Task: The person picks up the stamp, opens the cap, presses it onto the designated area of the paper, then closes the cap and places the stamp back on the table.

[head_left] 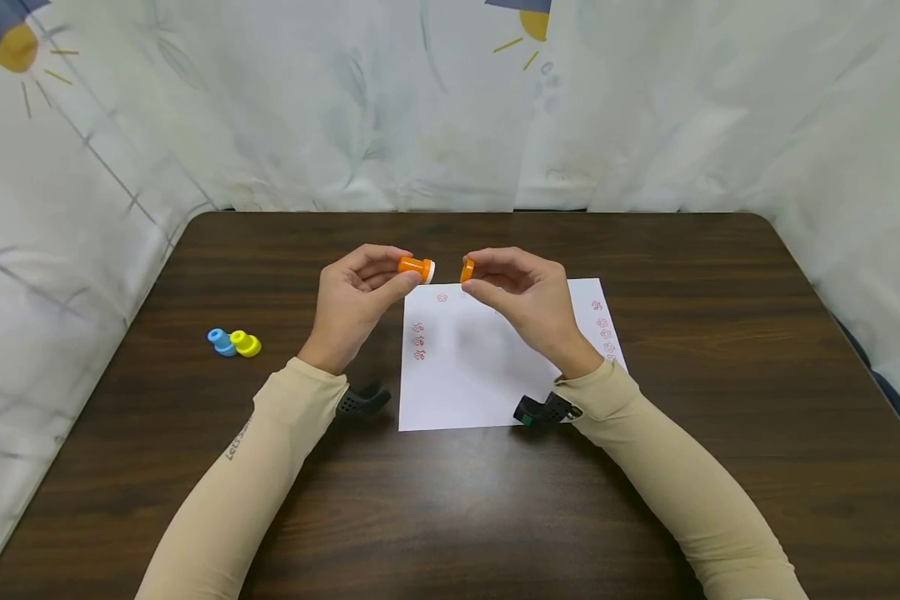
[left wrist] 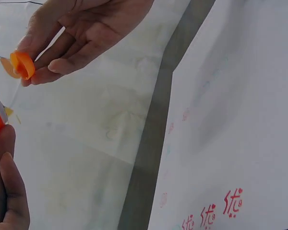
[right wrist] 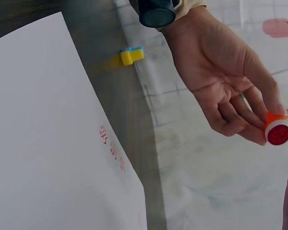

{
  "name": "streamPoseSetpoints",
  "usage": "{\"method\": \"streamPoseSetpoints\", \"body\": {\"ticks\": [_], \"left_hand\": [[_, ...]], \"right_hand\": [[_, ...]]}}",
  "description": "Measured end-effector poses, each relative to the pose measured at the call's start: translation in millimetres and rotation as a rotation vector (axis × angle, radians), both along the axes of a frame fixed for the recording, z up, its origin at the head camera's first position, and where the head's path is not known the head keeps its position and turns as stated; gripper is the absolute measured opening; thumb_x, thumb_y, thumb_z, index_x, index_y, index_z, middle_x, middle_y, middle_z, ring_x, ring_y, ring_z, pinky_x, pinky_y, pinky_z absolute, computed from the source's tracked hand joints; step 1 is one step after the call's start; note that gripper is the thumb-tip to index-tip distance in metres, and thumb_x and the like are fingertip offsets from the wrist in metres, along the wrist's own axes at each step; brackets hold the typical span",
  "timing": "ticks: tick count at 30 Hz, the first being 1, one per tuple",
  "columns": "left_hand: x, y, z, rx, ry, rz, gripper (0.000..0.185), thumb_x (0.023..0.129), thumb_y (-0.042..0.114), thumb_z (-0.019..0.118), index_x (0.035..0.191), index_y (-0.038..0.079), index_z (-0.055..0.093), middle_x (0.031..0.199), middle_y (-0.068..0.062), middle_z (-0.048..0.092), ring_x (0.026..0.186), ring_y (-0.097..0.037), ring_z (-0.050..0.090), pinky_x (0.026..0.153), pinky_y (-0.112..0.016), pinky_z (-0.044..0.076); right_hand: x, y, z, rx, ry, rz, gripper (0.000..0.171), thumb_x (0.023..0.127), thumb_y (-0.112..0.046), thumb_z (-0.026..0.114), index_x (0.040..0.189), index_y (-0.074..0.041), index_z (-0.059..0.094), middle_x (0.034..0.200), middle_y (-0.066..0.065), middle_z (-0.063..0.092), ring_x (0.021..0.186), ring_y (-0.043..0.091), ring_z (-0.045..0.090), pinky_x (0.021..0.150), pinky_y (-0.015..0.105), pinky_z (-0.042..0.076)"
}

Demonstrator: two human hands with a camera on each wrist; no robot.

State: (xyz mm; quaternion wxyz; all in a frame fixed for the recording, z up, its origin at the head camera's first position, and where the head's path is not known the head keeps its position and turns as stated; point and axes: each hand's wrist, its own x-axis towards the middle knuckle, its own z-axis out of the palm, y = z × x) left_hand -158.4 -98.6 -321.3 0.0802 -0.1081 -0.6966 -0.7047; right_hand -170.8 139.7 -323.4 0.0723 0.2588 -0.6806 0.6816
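**Stamp + cap apart, one in each hand**

L hand (head_left: 356,296) pinches the orange stamp (head_left: 416,268) between thumb and fingertips, held sideways above the worktop (head_left: 195,275), white end pointing toward the R hand. Right wrist view shows its round face inked red. R hand (head_left: 528,296) pinches the orange cap (head_left: 467,270) in thumb + fingertips, other fingers loosely curled. Cap and stamp are near each other, not touching, small gap between, both over the far edge of the white paper sheet (head_left: 487,375).

Sheet lies flat on the dark wood worktop, between the forearms. Red stamp prints (head_left: 418,341) in a short column near its left edge, another column (head_left: 604,329) along the right edge, one single print near the top by the stamp.

Blue stamp (head_left: 221,341) + yellow stamp (head_left: 246,343) lie touching on the worktop, well left of the L hand. Both arms in beige sleeves, black wrist cams under each. White patterned cloth hangs round the worktop.
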Motion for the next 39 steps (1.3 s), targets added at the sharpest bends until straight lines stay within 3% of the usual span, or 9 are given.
{"method": "streamPoseSetpoints", "body": {"ticks": [9, 13, 21, 26, 34, 39], "left_hand": [[4.6, -11, -6.8, -0.208, -0.032, 0.012, 0.034, 0.087, 0.016, 0.084, 0.116, 0.003, 0.072, 0.105, 0.007, 0.076, 0.097, -0.011, 0.074, 0.09, -0.019, 0.061], [4.7, -14, -12.4, -0.248, -0.035, 0.003, 0.033, 0.086, 0.014, 0.085, 0.115, 0.004, 0.073, 0.105, 0.009, 0.075, 0.095, -0.009, 0.074, 0.089, -0.018, 0.061], [6.3, -18, -23.3, -0.386, -0.003, -0.014, 0.027, 0.086, 0.014, 0.084, 0.112, 0.01, 0.076, 0.11, -0.007, 0.077, 0.089, -0.01, 0.072, 0.085, -0.017, 0.061], [10.0, -20, -27.2, -0.513, 0.037, -0.006, 0.024, 0.087, 0.016, 0.084, 0.11, 0.015, 0.077, 0.107, -0.005, 0.079, 0.091, -0.012, 0.071, 0.084, -0.015, 0.059], [13.7, -24, -32.4, -0.605, 0.088, -0.025, 0.023, 0.085, 0.016, 0.085, 0.107, 0.016, 0.077, 0.101, -0.002, 0.08, 0.094, -0.017, 0.069, 0.089, -0.036, 0.061], [14.5, -27, -34.9, -0.619, 0.071, -0.056, 0.024, 0.085, 0.015, 0.085, 0.107, 0.015, 0.076, 0.103, -0.002, 0.079, 0.095, -0.017, 0.07, 0.09, -0.041, 0.062]], "right_hand": [[-0.4, 11, -2.2, 0.032, -0.01, -0.027, 0.033, 0.087, -0.001, 0.081, 0.119, 0.002, 0.073, 0.107, -0.007, 0.076, 0.096, 0.012, 0.075, 0.088, 0.026, 0.064], [-1.8, 15, -4.7, 0.042, -0.01, -0.034, 0.033, 0.086, 0.001, 0.08, 0.118, 0.003, 0.073, 0.106, -0.01, 0.076, 0.096, 0.01, 0.075, 0.087, 0.025, 0.063], [-4.2, 21, -7.7, 0.063, -0.01, -0.053, 0.033, 0.086, 0.005, 0.079, 0.119, 0.004, 0.072, 0.105, -0.012, 0.076, 0.095, 0.009, 0.075, 0.087, 0.024, 0.063], [-5.7, 24, -11.0, 0.065, -0.018, -0.057, 0.032, 0.086, 0.006, 0.078, 0.118, 0.004, 0.073, 0.104, -0.012, 0.076, 0.094, 0.008, 0.075, 0.087, 0.024, 0.063], [-7.9, 26, -16.7, 0.074, -0.024, -0.054, 0.033, 0.086, 0.006, 0.079, 0.118, 0.005, 0.073, 0.104, -0.012, 0.076, 0.094, 0.008, 0.074, 0.085, 0.022, 0.063], [-10.0, 27, -19.3, 0.078, -0.031, -0.045, 0.033, 0.086, 0.006, 0.079, 0.118, 0.004, 0.073, 0.104, -0.011, 0.076, 0.093, 0.009, 0.075, 0.084, 0.023, 0.064]]}}
